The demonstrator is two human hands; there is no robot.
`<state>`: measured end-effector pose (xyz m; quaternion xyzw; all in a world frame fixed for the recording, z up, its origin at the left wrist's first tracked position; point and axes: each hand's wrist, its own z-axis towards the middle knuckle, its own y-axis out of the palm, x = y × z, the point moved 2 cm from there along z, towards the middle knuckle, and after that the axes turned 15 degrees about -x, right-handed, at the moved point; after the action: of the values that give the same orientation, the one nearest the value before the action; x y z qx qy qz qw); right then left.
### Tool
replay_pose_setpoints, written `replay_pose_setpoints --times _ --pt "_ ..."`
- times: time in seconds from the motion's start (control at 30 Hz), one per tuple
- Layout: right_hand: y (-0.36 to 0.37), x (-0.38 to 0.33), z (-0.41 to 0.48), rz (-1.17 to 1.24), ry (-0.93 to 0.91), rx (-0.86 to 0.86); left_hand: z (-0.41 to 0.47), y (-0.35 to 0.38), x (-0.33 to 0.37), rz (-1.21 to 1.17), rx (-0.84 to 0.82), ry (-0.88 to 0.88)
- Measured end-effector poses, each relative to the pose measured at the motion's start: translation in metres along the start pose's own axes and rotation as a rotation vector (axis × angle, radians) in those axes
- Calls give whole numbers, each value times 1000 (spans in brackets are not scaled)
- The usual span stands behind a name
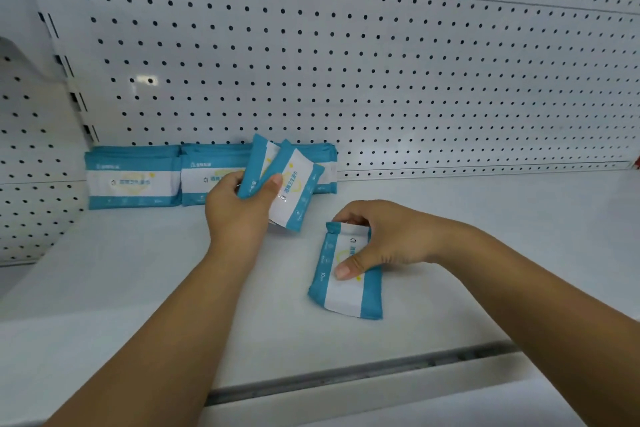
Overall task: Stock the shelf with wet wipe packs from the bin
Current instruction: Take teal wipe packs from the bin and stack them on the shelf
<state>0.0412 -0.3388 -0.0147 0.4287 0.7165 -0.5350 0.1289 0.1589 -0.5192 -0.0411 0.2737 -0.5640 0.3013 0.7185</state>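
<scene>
Blue-and-white wet wipe packs stand in rows against the pegboard at the back left of the white shelf. My left hand grips two packs, fanned and tilted, just in front of those rows. My right hand holds another pack that lies flat on the shelf, thumb on its face and fingers curled over its far end. The bin is out of view.
A white pegboard back wall rises behind the shelf, with a perforated side panel on the left. A grey rail runs along the shelf's front edge. The shelf's right half holds nothing.
</scene>
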Motion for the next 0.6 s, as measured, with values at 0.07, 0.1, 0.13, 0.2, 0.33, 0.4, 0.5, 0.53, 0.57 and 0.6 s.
replay_pose_setpoints --times 0.07,0.1,0.13,0.2,0.33,0.4,0.5,0.53,0.57,0.6 --pt "-1 3 3 78 -46 2 -1 1 1 -13 -12 13" --pt "-1 4 4 86 -69 12 -1 1 0 -20 -17 17" --pt "-2 4 4 88 -91 24 -1 1 0 -25 -21 19" --pt "-3 3 3 125 -130 27 -1 1 0 -25 -23 24" --pt "-4 1 5 235 -222 55 0 1 0 -24 -14 26" --pt "-10 -2 7 293 -243 141 1 0 -1 -32 0 23" --pt "-22 -8 8 351 -268 242 3 -1 -1 -57 33 20" --pt "-24 -10 9 369 -269 282 3 -2 -1 -62 48 27" --pt "-25 -12 11 392 -270 329 4 -4 -1 -67 66 37" --pt "-25 -13 13 420 -277 376 5 -5 -1 -74 86 47"
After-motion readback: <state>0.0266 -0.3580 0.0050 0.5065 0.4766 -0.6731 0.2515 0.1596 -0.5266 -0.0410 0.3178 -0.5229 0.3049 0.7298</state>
